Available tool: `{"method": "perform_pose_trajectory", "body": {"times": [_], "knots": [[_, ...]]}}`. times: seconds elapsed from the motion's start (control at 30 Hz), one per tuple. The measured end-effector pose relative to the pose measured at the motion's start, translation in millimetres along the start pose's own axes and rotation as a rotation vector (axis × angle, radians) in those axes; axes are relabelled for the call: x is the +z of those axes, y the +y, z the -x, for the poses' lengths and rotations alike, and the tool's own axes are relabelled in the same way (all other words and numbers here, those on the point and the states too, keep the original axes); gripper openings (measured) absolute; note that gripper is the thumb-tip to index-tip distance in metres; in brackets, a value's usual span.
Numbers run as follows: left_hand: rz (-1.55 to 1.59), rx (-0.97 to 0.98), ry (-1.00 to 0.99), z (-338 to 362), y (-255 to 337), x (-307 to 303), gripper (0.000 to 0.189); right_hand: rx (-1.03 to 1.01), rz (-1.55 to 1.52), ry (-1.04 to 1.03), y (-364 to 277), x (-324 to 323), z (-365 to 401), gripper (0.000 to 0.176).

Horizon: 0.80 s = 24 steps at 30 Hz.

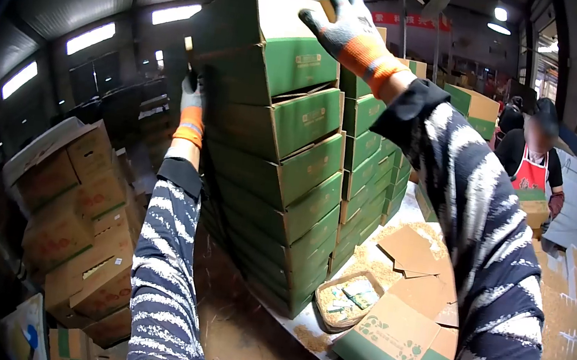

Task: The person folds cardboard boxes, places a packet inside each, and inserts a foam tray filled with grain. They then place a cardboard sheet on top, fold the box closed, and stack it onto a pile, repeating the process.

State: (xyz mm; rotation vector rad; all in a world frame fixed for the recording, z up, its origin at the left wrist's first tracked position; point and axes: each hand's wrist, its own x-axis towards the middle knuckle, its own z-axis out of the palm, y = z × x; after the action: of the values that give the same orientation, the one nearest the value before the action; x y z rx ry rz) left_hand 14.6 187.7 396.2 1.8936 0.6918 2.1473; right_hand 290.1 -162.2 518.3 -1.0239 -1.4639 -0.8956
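A tall stack of green cardboard boxes (310, 157) stands right in front of me, on the table's left end. My right hand (348, 31), in a grey and orange glove, is raised beside the top box (296, 64). Its fingers are spread and hold nothing. At the stack's left side, my left hand (192, 105) reaches up in a matching glove, close against the dark box wall. Its fingers are dark and blurred, so I cannot tell their grip. A small pale-tipped piece (189, 47) shows just above them.
More green boxes (365, 154) are stacked behind. On the table lie flattened cardboard (392, 332), shredded filler and a basket (341, 325) with green packets. Brown cartons (93, 227) are piled at left. A person in a red apron (532, 168) stands at right beside a box (534, 209).
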Motion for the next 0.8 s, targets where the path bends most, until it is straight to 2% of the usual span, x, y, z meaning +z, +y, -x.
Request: {"method": "perform_pose_trajectory", "body": {"times": [0.03, 0.07, 0.13, 0.2, 0.27, 0.3, 0.33, 0.37, 0.43, 0.47, 0.5, 0.53, 0.57, 0.63, 0.67, 0.7, 0.73, 0.8], "knots": [[-0.001, 0.028, 0.01, -1, 3, 0, 0.046, -0.126, 0.058, -0.022, 7, 3, -5, 0.059], [0.08, 0.064, 0.052, 3, 5, 3, 0.042, -0.09, 0.163, -0.14, 11, 11, 0, 0.057], [0.178, -0.058, 0.05, 12, 36, -2, 0.033, -0.142, -0.136, -0.505, 40, 47, 18, 0.057], [-0.183, -0.077, 0.062, 11, 12, -10, 0.025, -0.004, -0.136, -0.497, 27, 41, 31, 0.058], [-0.168, -0.092, 0.011, 17, 8, -21, 0.025, -0.132, -0.178, -0.343, 38, 37, 37, 0.061], [-0.158, -0.09, -0.014, 20, 18, -28, 0.025, -0.127, -0.19, -0.286, 39, 22, 44, 0.062], [-0.147, -0.093, -0.045, 27, 34, -28, 0.025, -0.115, -0.197, -0.231, 39, 3, 51, 0.063], [-0.176, -0.002, 0.019, 51, 76, -25, 0.027, -0.084, -0.214, -0.216, 41, -22, 65, 0.063], [-0.185, 0.277, 0.153, 152, 202, -8, 0.032, -0.043, -0.255, -0.26, 48, -73, 124, 0.064], [-0.151, 0.365, 0.108, 206, 249, -4, 0.036, -0.034, -0.29, -0.312, 54, -110, 160, 0.064], [-0.151, 0.405, -0.011, 264, 274, -8, 0.041, 0.008, -0.177, -0.384, 64, -144, 206, 0.066], [-0.026, 0.492, -0.211, 316, 273, -11, 0.049, 0.05, -0.056, -0.459, 74, -178, 263, 0.068], [0.044, 0.529, -0.635, 364, 276, -13, 0.053, 0.202, 0.154, -0.526, 80, -213, 322, 0.07], [0.243, 0.277, -1.003, 477, 268, 8, 0.056, 0.537, 0.548, -0.633, 79, -285, 454, 0.076], [0.254, -0.01, -1.199, 519, 261, 30, 0.058, 0.711, 0.726, -0.667, 78, -318, 512, 0.08], [0.277, -0.154, -1.232, 565, 239, 41, 0.055, 0.887, 0.895, -0.67, 58, -351, 550, 0.086], [0.238, -0.397, -1.291, 609, 210, 50, 0.047, 1.054, 1.054, -0.656, 37, -379, 579, 0.093], [0.135, -0.612, -1.349, 691, 134, 68, 0.046, 1.317, 1.229, -0.608, -8, -418, 617, 0.104]]}}
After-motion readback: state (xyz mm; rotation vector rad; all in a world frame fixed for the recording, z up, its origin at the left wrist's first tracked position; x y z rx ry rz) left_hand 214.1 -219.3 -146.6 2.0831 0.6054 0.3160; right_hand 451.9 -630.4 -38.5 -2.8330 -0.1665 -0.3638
